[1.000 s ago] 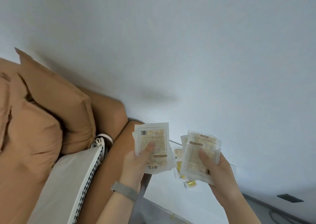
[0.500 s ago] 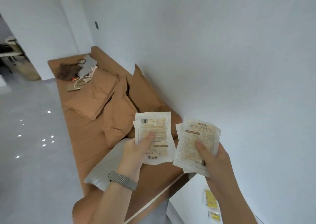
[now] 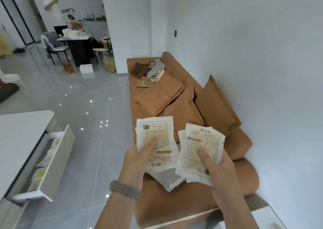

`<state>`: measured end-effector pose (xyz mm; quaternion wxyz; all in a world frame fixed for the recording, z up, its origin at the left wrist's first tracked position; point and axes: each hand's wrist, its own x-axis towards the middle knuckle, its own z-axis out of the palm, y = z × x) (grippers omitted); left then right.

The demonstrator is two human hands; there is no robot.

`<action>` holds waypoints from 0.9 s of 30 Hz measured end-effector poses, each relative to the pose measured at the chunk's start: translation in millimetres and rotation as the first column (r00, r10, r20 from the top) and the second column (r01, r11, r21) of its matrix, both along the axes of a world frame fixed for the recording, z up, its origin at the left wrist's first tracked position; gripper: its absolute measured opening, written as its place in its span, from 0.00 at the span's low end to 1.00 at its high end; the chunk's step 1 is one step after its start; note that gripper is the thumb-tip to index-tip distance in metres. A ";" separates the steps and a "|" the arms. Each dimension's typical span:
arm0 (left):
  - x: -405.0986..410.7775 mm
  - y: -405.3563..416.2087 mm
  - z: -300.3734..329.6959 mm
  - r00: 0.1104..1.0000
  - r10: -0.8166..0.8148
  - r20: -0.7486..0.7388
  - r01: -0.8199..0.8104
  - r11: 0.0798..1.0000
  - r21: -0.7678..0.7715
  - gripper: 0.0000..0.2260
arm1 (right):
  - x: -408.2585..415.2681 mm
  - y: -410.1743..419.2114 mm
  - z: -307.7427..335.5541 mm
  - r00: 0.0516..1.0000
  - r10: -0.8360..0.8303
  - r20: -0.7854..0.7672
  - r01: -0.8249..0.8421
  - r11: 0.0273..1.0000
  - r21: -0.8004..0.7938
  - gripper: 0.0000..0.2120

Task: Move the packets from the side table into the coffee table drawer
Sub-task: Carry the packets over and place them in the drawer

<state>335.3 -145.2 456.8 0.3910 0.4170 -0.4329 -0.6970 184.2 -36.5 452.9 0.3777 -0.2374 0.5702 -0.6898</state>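
My left hand (image 3: 138, 160) grips a small stack of white hand-warmer packets (image 3: 155, 139), thumb pressed on the top one, its print upside down. Beside it, my right hand (image 3: 216, 167) holds another stack of the same packets (image 3: 201, 148), thumb on the front. Both stacks hover over the brown sofa. The coffee table (image 3: 22, 124) stands at the left with its drawer (image 3: 52, 160) pulled open; packets and white items lie inside. A corner of the white side table (image 3: 251, 220) shows at the bottom right.
The brown sofa (image 3: 174, 202) with several cushions and a grey pillow (image 3: 167, 178) runs along the white wall. Glossy grey floor lies between sofa and coffee table. Far back stand a cluttered dark table, chairs and a person in white (image 3: 52, 10).
My view has swung left and down from the wall to the room. The sofa's length, the floor and the open drawer have come into sight. Both hands still hold their packets.
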 end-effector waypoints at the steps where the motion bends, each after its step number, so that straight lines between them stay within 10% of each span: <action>1: 18.7 -7.4 0.0 1.000 0.020 -0.002 -0.020 1.000 -0.005 0.11 | 16.2 -10.2 0.7 1.000 0.024 0.005 -0.023 1.000 -0.009 0.15; 27: 300.0 -289.0 -37.0 0.903 0.430 0.021 -0.430 0.903 -0.007 0.10 | 257.6 -385.6 -18.8 0.909 0.409 -0.077 -0.411 0.912 -0.002 0.11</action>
